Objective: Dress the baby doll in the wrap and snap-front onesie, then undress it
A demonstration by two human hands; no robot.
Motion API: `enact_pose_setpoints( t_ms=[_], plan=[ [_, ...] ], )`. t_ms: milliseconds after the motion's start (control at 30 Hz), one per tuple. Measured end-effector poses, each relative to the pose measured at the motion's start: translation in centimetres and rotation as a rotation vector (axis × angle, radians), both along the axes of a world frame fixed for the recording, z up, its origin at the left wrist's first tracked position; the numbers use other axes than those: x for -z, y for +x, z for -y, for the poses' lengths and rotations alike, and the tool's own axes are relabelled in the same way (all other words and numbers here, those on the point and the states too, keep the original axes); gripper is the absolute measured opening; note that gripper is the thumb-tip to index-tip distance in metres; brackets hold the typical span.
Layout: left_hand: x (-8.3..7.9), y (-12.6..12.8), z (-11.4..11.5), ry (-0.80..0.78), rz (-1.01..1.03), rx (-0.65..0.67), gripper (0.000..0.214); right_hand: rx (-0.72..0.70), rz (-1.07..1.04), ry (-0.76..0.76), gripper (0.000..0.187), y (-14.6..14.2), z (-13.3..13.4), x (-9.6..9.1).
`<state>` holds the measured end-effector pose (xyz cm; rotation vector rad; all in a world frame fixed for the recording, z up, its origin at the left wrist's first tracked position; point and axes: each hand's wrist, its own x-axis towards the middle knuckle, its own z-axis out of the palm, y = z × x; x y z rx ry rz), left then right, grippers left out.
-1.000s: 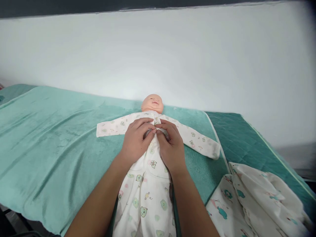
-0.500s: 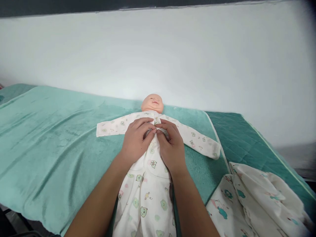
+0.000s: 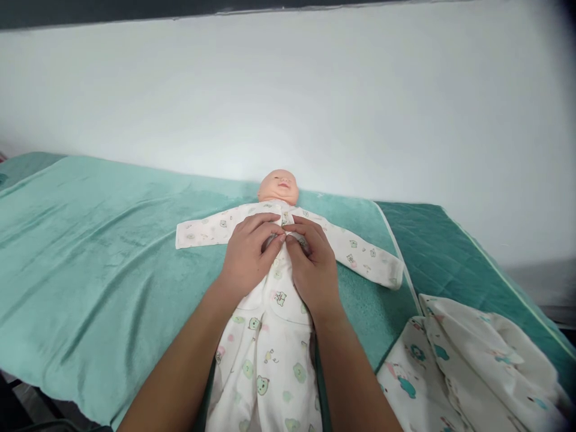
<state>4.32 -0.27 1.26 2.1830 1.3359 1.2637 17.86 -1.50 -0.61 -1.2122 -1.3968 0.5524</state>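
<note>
A baby doll [image 3: 278, 187] lies on its back with its head toward the wall. It wears a white long-sleeved baby jacket [image 3: 288, 300] printed with small green bears, its sleeves spread to both sides. Over the chest, my left hand [image 3: 254, 249] and my right hand [image 3: 312, 258] meet at the front opening. Thumbs and index fingers of both hands pinch the jacket's front edges together; the spot between the fingertips is mostly hidden. White trousers [image 3: 270, 384] with larger green bear prints cover the lower body, between my forearms.
A light green plush blanket [image 3: 112, 252] lies beneath the doll, over a darker green quilted cover [image 3: 418, 246] on the right. Crumpled white printed cloth [image 3: 481, 360] sits at the lower right. A white wall [image 3: 288, 90] rises behind the bed.
</note>
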Motion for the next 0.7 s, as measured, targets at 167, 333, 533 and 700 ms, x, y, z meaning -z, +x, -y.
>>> enact_pose_setpoints(
  t_ms=[167,333,533,700],
  plan=[
    [0.04,0.01,0.00,-0.005,0.003,0.003,0.011,0.001,0.009,0.003,0.018,0.01,-0.06,-0.02],
    [-0.10,0.05,0.07,-0.011,-0.003,0.003,0.012,0.000,0.000,0.000,0.017,-0.06,-0.02,0.00],
    [-0.08,0.06,0.14,-0.013,0.002,0.003,0.011,0.003,0.006,0.002,0.017,0.02,0.06,-0.01],
    [-0.02,0.03,0.05,0.002,-0.001,0.004,0.012,0.004,0.005,-0.003,0.017,-0.02,0.05,-0.05]
  ],
)
